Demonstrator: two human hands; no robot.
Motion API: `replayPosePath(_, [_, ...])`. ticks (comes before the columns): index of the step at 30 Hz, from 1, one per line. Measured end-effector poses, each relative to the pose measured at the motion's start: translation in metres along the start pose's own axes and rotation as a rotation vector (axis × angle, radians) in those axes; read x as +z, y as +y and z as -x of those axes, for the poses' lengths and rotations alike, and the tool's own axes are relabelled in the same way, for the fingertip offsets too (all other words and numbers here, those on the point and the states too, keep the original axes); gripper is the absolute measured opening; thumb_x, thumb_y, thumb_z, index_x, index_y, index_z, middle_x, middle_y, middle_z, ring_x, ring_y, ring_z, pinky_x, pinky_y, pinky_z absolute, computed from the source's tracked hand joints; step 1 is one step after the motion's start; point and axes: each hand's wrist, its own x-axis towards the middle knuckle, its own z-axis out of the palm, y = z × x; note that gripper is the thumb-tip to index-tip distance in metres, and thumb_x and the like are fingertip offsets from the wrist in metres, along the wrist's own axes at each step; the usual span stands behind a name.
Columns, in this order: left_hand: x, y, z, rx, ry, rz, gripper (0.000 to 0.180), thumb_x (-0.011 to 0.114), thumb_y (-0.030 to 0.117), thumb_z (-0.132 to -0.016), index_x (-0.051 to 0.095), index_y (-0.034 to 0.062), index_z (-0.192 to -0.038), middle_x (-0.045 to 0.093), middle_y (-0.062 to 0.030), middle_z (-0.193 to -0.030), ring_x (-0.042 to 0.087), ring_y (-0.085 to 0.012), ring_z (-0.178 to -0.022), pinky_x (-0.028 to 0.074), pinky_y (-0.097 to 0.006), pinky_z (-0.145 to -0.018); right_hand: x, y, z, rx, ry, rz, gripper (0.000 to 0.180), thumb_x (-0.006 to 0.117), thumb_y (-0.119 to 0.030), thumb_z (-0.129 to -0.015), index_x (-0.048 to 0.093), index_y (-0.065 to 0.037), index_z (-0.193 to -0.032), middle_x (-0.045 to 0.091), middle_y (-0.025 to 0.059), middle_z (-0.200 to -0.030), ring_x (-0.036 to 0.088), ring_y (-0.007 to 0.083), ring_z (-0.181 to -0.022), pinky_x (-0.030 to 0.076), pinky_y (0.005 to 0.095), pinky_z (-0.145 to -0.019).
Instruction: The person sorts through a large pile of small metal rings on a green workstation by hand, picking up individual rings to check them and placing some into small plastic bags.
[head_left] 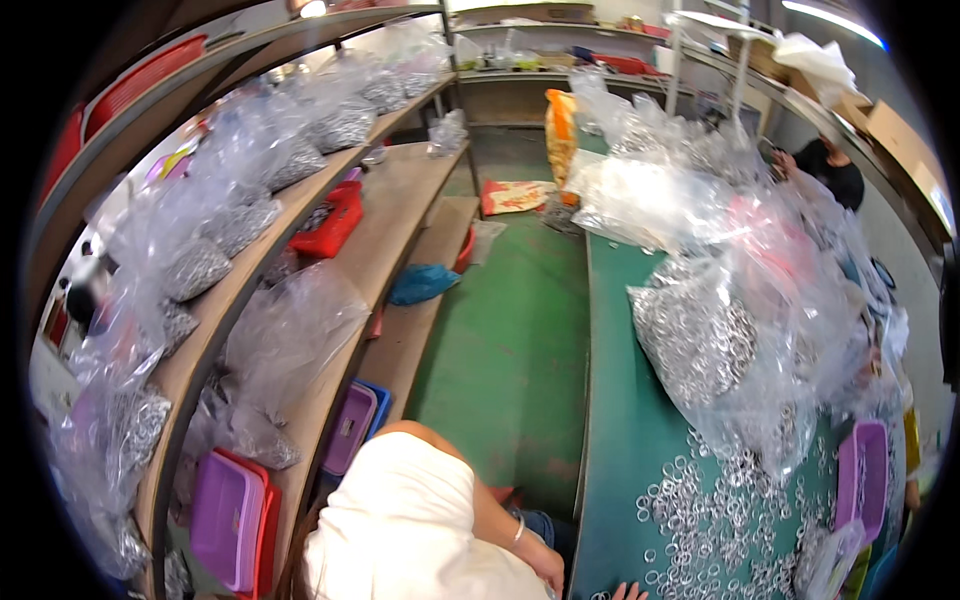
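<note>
My left arm in a white sleeve bends at the elbow, with a pale bracelet on the wrist. My left hand [545, 566] hangs low beside the near table edge, over blue denim; its fingers run out of view. At the bottom edge, only the fingertips of my right hand [630, 592] show, slightly apart on the green table [618, 440]. Many loose silvery metal rings [715, 520] lie spread right of these fingertips. Farther back, a clear plastic bag [700, 330] bulges with more such rings.
A wooden rack [400, 215] on the left holds bags of metal parts [200, 268], purple trays [225, 520] and a red basket [335, 220]. A green floor aisle [505, 330] runs between rack and table. A purple basket [862, 480] stands right. A person in black [838, 175] is behind the bags.
</note>
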Motion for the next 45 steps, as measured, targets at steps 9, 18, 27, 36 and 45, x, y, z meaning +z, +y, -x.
replayPosePath(9, [-0.023,-0.033,-0.024,-0.104,-0.301,0.899,0.022,0.046,0.017,-0.09,0.058,0.0039,-0.103,0.062,-0.014,-0.104,0.056,-0.0334,-0.1,0.042,-0.045,-0.094,0.046,0.005,0.01,-0.415,-0.01,0.13,0.043,0.06,-0.034,-0.089,0.059,-0.005,-0.121,0.05,0.0203,-0.134,0.048,0.0386,-0.122,0.038,0.0534,-0.099])
replayPosePath(18, [-0.032,-0.026,-0.001,-0.378,0.25,0.765,0.026,0.055,0.02,-0.095,0.061,-0.0027,-0.108,0.064,-0.0106,-0.096,0.062,-0.0161,-0.09,0.053,-0.022,-0.071,-0.006,-0.024,0.023,0.323,0.574,-0.268,0.028,0.059,-0.005,-0.084,0.066,-0.004,-0.112,0.06,0.0169,-0.122,0.05,0.0388,-0.121,0.034,0.0474,-0.105])
replayPosePath(27, [0.028,0.058,0.009,-0.359,0.114,0.144,0.021,0.055,0.012,-0.095,0.064,-0.0033,-0.106,0.054,-0.004,-0.074,0.041,-0.0078,-0.055,0.037,-0.02,-0.05,0.011,0.047,0.028,0.824,0.556,0.285,0.063,0.063,-0.035,-0.088,0.042,-0.004,-0.139,0.027,0.0239,-0.151,0.02,0.0515,-0.136,0.02,0.0603,-0.108])
replayPosePath(36, [0.051,0.062,-0.038,-0.261,0.287,0.329,0.022,0.055,0.003,-0.09,0.061,-0.0007,-0.111,0.06,-0.0043,-0.095,0.051,-0.0103,-0.076,0.043,-0.021,-0.059,-0.001,0.015,-0.029,0.387,0.444,0.034,0.043,0.064,-0.014,-0.085,0.056,-0.001,-0.125,0.045,0.0166,-0.141,0.038,0.0393,-0.132,0.032,0.0479,-0.106])
replayPosePath(45, [0.043,0.062,-0.058,-0.241,0.119,0.247,0.019,0.052,0.009,-0.096,0.059,0.0003,-0.112,0.053,-0.0024,-0.079,0.038,-0.006,-0.056,0.031,-0.02,-0.047,-0.074,0.116,0.042,0.881,0.758,0.497,0.018,0.067,-0.011,-0.082,0.069,-0.005,-0.098,0.063,0.008,-0.104,0.053,0.0298,-0.099,0.037,0.0414,-0.088])
